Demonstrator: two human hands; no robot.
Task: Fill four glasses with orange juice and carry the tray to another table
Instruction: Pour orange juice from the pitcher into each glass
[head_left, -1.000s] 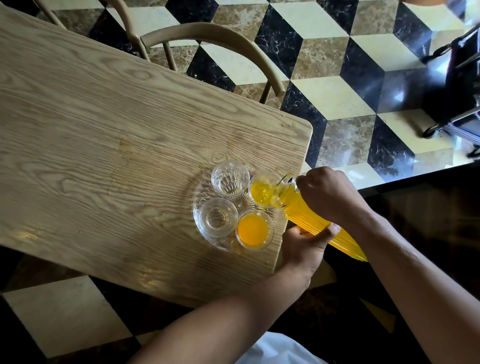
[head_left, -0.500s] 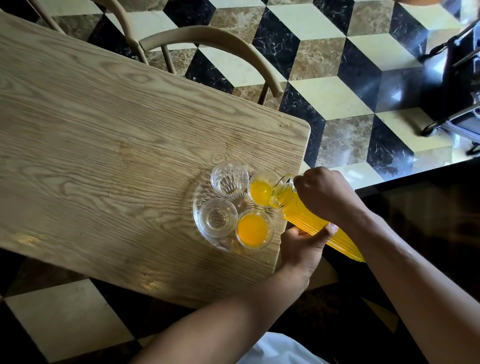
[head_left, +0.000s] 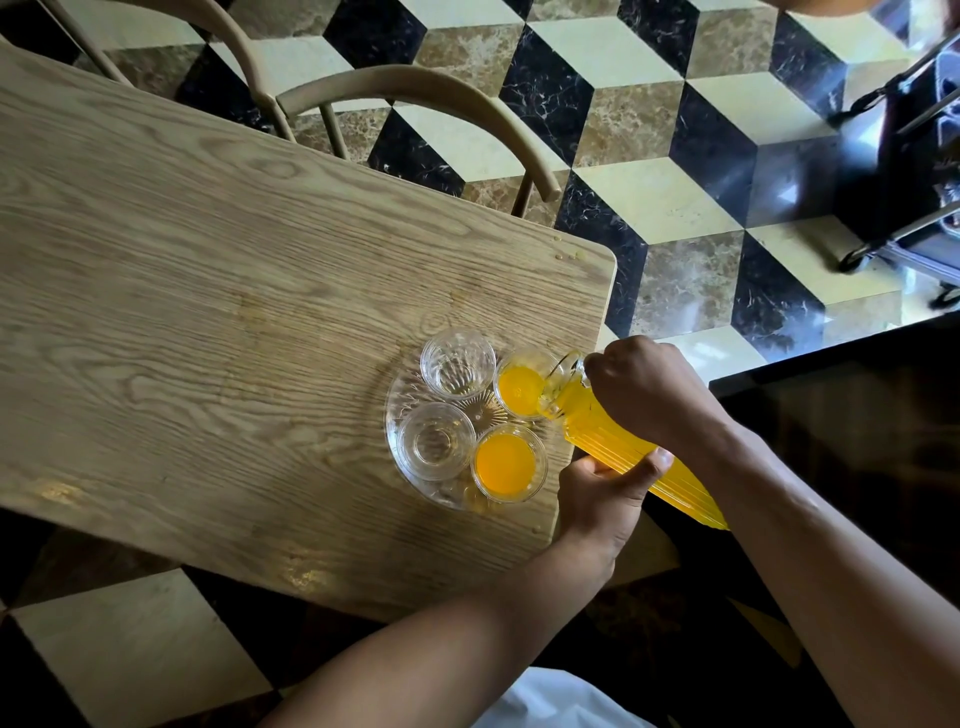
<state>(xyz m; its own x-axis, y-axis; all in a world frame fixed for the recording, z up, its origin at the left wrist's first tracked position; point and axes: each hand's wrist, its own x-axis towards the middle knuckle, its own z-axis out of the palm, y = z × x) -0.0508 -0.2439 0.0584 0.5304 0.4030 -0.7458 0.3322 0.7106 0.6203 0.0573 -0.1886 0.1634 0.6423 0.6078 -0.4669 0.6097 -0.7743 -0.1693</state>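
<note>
Standing beside two empty glasses, the half-filled glass meets the tilted juice carafe, gripped by right hand and left hand.

A tray sits on the counter near its right corner. Four glasses stand on it in a square: far left, far right, near left, near right. A pitcher tilts in from the right, its mouth over the far right glass. A chair stands behind the counter.
</note>
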